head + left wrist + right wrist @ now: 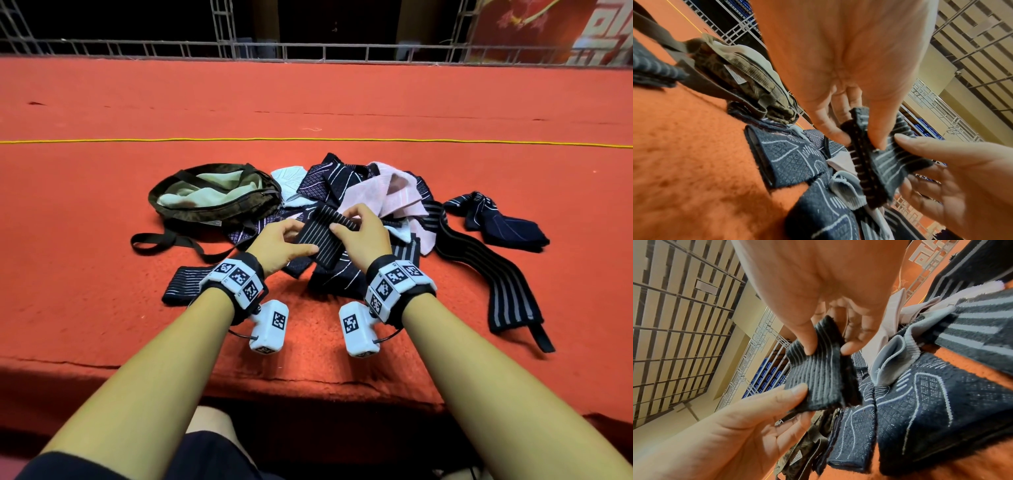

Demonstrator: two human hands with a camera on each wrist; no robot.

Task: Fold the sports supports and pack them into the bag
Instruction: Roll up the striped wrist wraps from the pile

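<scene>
Step now, I think: fold small band (326, 236) in half.
Tips: line up both ends. Press fold flat. Keep it from springing open. Then bag (212, 195).
Left hand (281, 247) pinches near end of band, thumb on top.
Right hand (363, 230) pinches far end, thumb and fingers.
Band up in air, between both hands, over pile (370, 192) of supports.
Band: black, thin pale stripes, stretchy, already doubled over.
Bag lies open, left of pile, on red carpet (102, 171).
</scene>
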